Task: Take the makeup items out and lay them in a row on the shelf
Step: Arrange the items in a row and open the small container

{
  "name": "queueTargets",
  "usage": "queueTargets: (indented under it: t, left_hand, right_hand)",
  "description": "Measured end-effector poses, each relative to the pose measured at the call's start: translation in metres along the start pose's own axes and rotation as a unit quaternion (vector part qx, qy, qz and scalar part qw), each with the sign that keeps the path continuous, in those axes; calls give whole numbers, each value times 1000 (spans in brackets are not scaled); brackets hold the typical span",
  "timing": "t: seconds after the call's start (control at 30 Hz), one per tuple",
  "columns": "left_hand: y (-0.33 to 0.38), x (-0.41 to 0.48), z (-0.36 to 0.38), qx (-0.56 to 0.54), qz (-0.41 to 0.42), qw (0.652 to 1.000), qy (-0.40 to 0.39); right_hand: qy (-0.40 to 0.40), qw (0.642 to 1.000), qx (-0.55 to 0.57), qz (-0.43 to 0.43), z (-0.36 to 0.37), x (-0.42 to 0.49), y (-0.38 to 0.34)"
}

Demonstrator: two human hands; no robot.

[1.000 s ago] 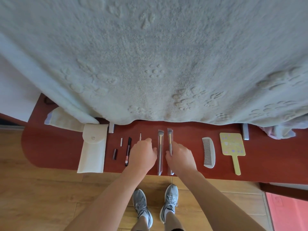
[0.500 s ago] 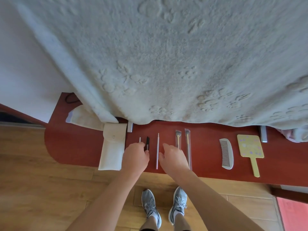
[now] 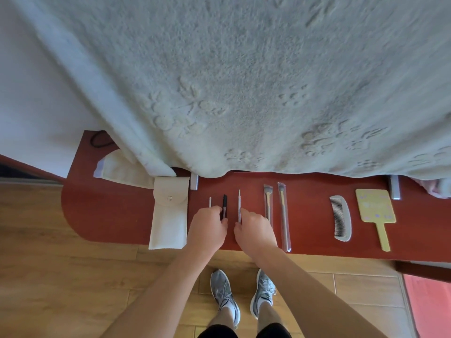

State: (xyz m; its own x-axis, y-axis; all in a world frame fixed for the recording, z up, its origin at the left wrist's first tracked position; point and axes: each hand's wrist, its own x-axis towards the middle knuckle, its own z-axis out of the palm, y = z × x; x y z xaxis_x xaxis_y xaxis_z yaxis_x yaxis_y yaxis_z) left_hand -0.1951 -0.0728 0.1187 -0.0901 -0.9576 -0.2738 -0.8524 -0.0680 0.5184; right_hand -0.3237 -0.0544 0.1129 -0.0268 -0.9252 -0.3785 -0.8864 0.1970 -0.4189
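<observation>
- One shelf [image 3: 109,215] carries seven items in a row, beside one cream pouch [image 3: 169,215].
- My left hand [image 3: 207,231]: curled fingers pinch one black pencil [image 3: 224,202].
- My right hand [image 3: 256,231]: curled fingers pinch one silver stick [image 3: 239,201].
- One white stick [image 3: 210,202] lies left of the pencil.
- Two sleeved brushes [image 3: 268,201], one comb [image 3: 341,220] and one mirror [image 3: 374,208] lie to the right.

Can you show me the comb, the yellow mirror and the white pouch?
comb [image 3: 339,220], head view, on its teeth.
yellow mirror [image 3: 374,207], head view, on its square face.
white pouch [image 3: 168,228], head view, on its body below the flap.
</observation>
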Motion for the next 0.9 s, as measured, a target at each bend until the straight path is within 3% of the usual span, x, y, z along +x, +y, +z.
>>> queueTargets:
  t: [0.9]
  left_hand:
    - [30, 13, 26, -27, 32, 999, -6]
  right_hand:
    - [-7, 999, 4, 39, -24, 0, 33]
